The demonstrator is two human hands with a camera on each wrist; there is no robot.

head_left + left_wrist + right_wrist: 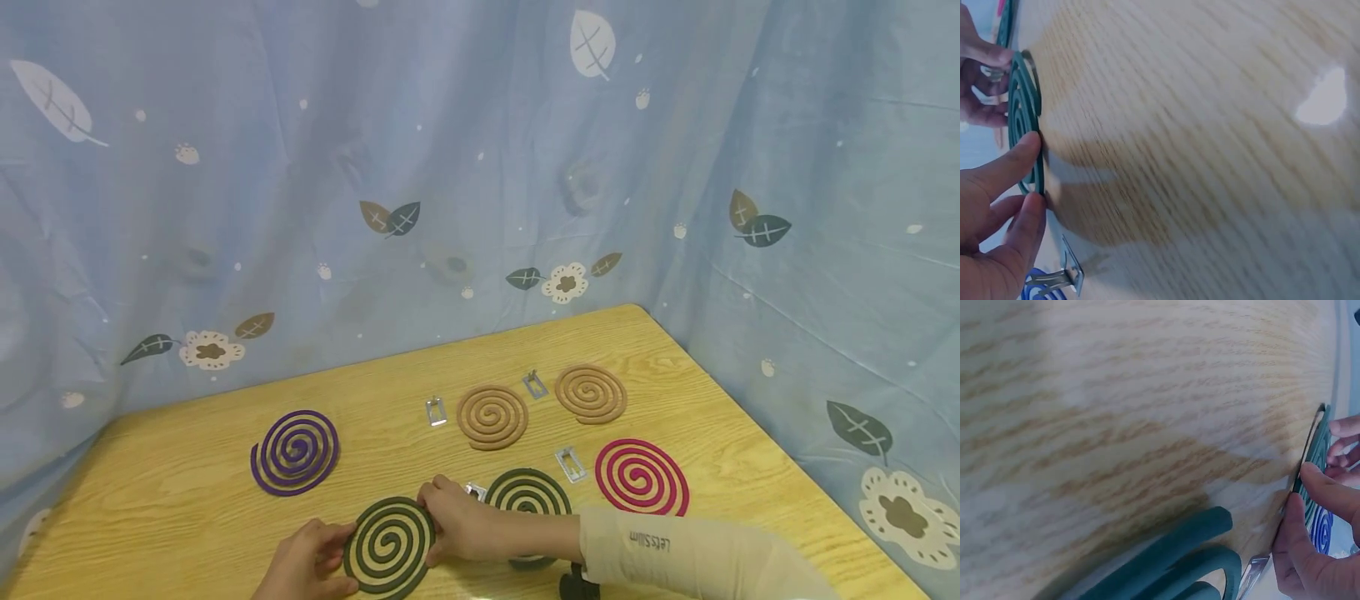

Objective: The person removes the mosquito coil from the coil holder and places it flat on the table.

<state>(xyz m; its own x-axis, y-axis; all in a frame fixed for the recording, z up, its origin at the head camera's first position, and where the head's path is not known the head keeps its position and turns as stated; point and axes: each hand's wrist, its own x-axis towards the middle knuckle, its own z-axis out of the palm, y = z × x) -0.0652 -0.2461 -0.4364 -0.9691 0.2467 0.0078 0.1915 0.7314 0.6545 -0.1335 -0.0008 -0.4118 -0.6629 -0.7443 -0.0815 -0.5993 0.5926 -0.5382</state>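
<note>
Both hands hold a dark green mosquito coil point(387, 545) at the near part of the table. The left hand point(303, 562) pinches its left edge between thumb and fingers. On the opposite edge, the right hand point(465, 525) grips it the same way. Seen edge-on in the left wrist view, the coil point(1036, 106) is close over the wood. A second green coil point(527, 503) lies to the right, partly covered by the right forearm. Beside it a small metal coil stand point(474, 490) shows, its lower part hidden behind the right hand.
A purple coil point(298, 449) lies at left. Two brown coils point(491, 413) point(588, 390) lie farther back, with metal stands point(436, 411) point(535, 384) beside them. Another stand point(572, 465) and a magenta coil point(637, 477) are at right. A patterned curtain point(450, 150) borders the wooden table point(187, 533).
</note>
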